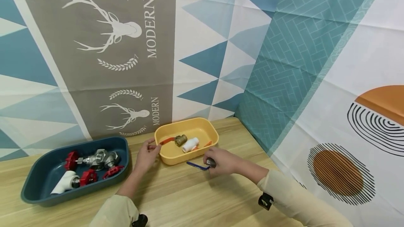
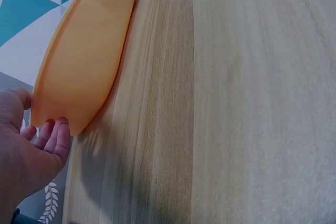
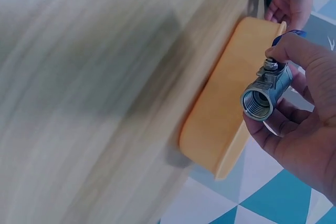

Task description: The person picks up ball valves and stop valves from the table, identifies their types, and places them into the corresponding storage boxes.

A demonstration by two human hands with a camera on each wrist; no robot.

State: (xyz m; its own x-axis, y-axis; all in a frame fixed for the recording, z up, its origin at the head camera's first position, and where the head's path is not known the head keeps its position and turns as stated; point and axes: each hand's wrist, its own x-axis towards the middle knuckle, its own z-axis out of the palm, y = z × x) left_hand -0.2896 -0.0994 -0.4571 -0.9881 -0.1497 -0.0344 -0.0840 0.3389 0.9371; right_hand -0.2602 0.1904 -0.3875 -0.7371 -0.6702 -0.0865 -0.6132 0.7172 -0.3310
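My right hand [image 1: 222, 162] grips a small silver ball valve [image 3: 266, 86] with a blue lever handle [image 1: 198, 165], in front of the yellow tray [image 1: 176, 160]. In the right wrist view the valve's threaded open end faces the camera, with the thumb on top near the handle and the fingers beneath. At the tray's left end, my left hand [image 1: 147, 157] holds the rim between thumb and fingers. Inside the tray lie a brass ball valve [image 1: 181, 140] with a red lever handle [image 1: 167, 140], and a white plastic valve [image 1: 190, 144] with orange-red handle parts showing beside it.
A dark blue tray [image 1: 28, 188] stands left of my left arm. Within it are metal valves [image 1: 100, 157] with red handwheels [image 1: 88, 177] and a white pipe fitting [image 1: 65, 182]. Patterned cloth [image 1: 202, 45] rises behind the wooden table [image 1: 176, 199] and along its right side.
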